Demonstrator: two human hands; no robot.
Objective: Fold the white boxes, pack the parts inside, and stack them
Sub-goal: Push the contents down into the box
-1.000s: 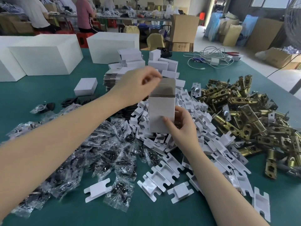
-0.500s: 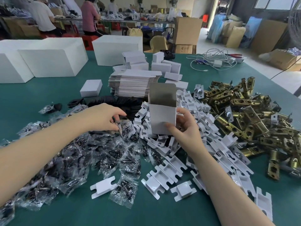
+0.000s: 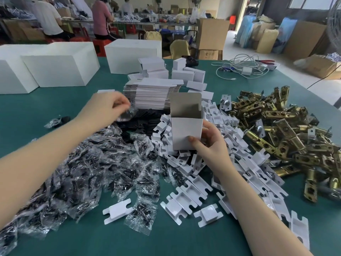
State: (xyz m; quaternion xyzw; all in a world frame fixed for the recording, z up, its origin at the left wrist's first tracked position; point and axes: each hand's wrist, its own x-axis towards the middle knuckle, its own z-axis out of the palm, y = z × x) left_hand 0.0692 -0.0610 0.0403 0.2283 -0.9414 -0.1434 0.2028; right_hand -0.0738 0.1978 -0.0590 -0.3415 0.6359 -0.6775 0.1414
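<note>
I hold the open white box upright in my right hand, thumb pressed on its front face and fingers curled round the side, its base resting on the heap of white plastic clips. The top flap stands up at the back, so the mouth is clear. My left hand is raised above the pile of clear screw packets, fingers pinched on one blurred packet; I cannot make out exactly how it sits between them.

The step in hand looks like loading that packet into the box. To do it well, I would keep the box steady and vertical, bring the packet over the mouth from the left, and feed it in end first so the plastic does not snag the front edge or the side flaps. It should drop to the bottom, leaving room for a clip and one of the brass latches heaped to the right.
</note>
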